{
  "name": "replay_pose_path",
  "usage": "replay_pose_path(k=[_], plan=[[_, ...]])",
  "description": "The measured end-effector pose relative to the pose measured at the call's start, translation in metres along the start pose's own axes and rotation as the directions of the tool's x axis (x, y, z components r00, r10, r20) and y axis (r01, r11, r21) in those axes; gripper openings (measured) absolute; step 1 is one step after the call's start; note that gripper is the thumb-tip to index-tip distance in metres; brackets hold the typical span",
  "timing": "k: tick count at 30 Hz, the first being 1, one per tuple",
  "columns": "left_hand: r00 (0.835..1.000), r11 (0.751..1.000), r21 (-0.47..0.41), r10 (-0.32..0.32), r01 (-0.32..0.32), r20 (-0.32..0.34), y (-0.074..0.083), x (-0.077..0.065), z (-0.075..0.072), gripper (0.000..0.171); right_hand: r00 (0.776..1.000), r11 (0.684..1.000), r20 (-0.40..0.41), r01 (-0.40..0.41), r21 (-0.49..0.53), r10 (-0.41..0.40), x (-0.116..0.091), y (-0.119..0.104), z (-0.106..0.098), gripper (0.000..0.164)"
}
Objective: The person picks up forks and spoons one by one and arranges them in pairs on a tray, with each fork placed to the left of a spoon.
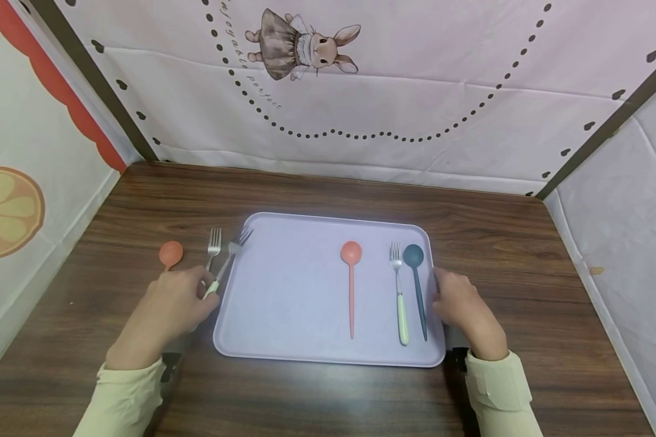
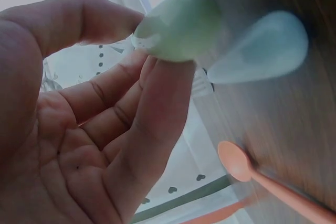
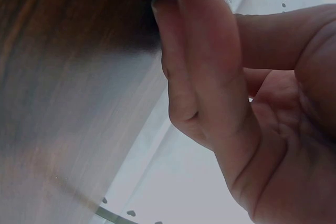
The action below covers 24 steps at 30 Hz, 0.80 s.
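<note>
Thumb and fingers of my left hand (image 1: 169, 309) pinch the pale green handle (image 2: 181, 27) of a fork (image 1: 235, 249). Its tines slant over the left rim of a lavender tray (image 1: 295, 291). Left of it, on the wood, lie a second fork (image 1: 214, 241), its lower part hidden by the hand, and an orange spoon (image 2: 236, 161). My right hand (image 1: 464, 306) holds the tray's right rim, its fingertips partly hidden there in the head view. On the tray lie a pink spoon (image 1: 351, 255), a green-handled fork (image 1: 401, 312) and a dark teal spoon (image 1: 413, 256), roughly parallel.
The tray rests on a dark wooden table (image 1: 317, 400). A printed cloth (image 1: 415, 79) with a rabbit hangs along the back. Side cloths (image 1: 49, 291) border the table at left and right.
</note>
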State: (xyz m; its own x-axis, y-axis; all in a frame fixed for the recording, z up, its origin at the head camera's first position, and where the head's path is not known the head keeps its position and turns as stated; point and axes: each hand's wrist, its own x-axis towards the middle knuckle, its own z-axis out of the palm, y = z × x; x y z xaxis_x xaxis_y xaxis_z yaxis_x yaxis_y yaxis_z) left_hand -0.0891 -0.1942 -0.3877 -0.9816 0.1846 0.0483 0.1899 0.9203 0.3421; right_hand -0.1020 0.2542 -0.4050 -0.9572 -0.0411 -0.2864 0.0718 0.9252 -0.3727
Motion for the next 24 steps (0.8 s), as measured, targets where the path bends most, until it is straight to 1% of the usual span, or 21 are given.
replay_pose_path(k=[3,9,12,16,24], plan=[[1.0,1.0,-0.006,0.007,-0.007,-0.004,0.002,0.001,0.002,0.019,1.0,1.0,0.0,-0.001,0.005,0.001,0.0,0.0,0.0,0.052],[0.998,0.999,-0.005,0.05,-0.05,-0.029,0.006,0.001,0.004,0.017,1.0,1.0,-0.002,0.004,0.002,-0.004,0.0,0.0,0.0,0.05],[0.997,0.998,-0.008,0.061,-0.061,-0.038,0.008,0.001,0.004,0.015,1.0,1.0,-0.003,0.003,0.002,-0.003,0.0,0.001,0.0,0.05],[0.998,0.998,-0.008,0.06,-0.06,-0.034,0.01,0.001,0.004,0.016,1.0,1.0,-0.003,-0.003,0.002,0.003,0.0,0.0,0.0,0.052],[0.999,0.999,0.016,0.032,-0.033,0.01,0.016,0.002,0.004,0.022,1.0,1.0,0.003,-0.016,0.01,0.016,-0.001,0.0,0.0,0.053]])
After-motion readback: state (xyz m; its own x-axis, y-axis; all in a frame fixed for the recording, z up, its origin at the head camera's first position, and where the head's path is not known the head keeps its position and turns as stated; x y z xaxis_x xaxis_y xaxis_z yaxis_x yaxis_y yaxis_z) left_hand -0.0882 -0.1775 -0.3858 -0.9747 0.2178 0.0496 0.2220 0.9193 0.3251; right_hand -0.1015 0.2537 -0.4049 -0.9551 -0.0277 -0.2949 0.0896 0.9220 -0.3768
